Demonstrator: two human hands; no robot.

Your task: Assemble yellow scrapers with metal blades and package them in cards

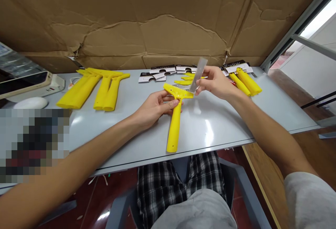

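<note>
My left hand is closed around the neck of a yellow plastic scraper handle. Its wide T-shaped head points away from me, and the grip hangs toward the table's front edge. Between the thumb and fingers of my right hand is a flat metal scraper blade, tilted upright. The blade's lower end is close to the right end of the handle's head; I cannot tell if they touch. Behind the head, small yellow plastic pieces lie on the table, partly hidden by the blade.
Several yellow handles lie at the left of the grey table. More yellow handles are at the right. Printed cards line the back, before a cardboard wall. A phone leans on a white stand at far left.
</note>
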